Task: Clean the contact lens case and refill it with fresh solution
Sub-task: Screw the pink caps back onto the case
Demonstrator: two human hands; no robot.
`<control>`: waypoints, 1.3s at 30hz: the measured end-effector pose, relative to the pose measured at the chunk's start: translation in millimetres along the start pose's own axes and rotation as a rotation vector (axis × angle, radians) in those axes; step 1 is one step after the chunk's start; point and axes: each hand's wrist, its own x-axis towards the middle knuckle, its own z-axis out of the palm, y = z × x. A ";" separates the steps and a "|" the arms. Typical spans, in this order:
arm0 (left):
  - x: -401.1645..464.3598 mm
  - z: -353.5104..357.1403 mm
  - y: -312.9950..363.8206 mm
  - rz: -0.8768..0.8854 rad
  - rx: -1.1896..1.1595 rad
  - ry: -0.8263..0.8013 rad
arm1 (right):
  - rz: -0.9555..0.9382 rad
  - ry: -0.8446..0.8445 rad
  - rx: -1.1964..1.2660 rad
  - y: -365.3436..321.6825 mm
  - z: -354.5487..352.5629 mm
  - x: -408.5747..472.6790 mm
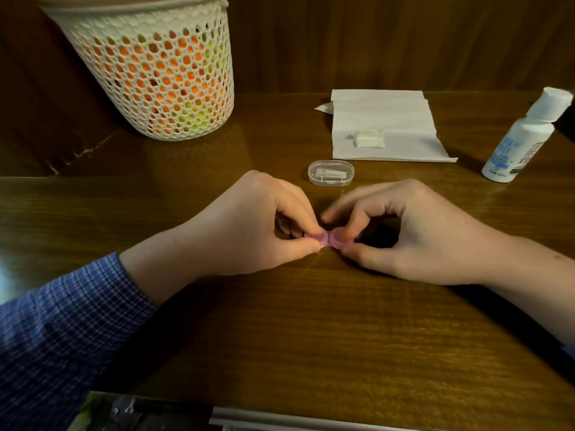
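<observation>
Hands pinched shut on the pink lens case (pixel 329 238), left hand (pixel 249 225) and right hand (pixel 413 231) each gripping one cap between us on the desk (pixel 311 321); we judged steady counter-twisting best, solution bottle (pixel 522 138) waiting beyond our right hand.

Both forearms are reaching in from the near edge and angling toward each other, so the hands are meeting at the middle. The left hand (pixel 249 225) is lying knuckles-up, its wrist coming out of a blue checked sleeve (pixel 68 325), thumb and forefinger pinching together at their tips while the other fingers are curling under. The right hand (pixel 401 231) is mirroring it on a bare forearm, thumb low and forefinger arching over, tips closing on the pink lens case (pixel 331 238) that both hands are gripping between them.
</observation>
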 end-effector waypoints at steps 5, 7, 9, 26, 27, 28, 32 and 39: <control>0.4 0.0 0.5 -0.007 0.004 -0.004 | 0.023 0.092 -0.026 0.1 7.8 2.2; 0.5 0.1 0.5 -0.010 -0.001 -0.002 | 0.010 0.090 -0.038 -0.7 7.4 1.8; 0.4 0.5 0.1 -0.009 -0.003 0.002 | -0.001 0.012 -0.041 0.9 0.9 0.5; -0.4 0.8 2.5 0.044 0.085 0.033 | 0.069 0.103 -0.100 -5.7 11.6 -2.9; -0.8 1.0 2.8 0.048 0.089 0.039 | 0.073 0.120 -0.109 -7.1 13.2 -3.6; -1.2 1.4 3.1 0.051 0.090 0.045 | 0.081 0.133 -0.119 -8.2 14.5 -4.0; -1.8 4.7 4.7 0.063 0.104 0.067 | 0.106 0.171 -0.144 -10.7 19.2 -5.9; -1.9 4.2 1.6 0.045 0.060 0.062 | 0.068 0.134 -0.132 -5.5 14.7 -3.8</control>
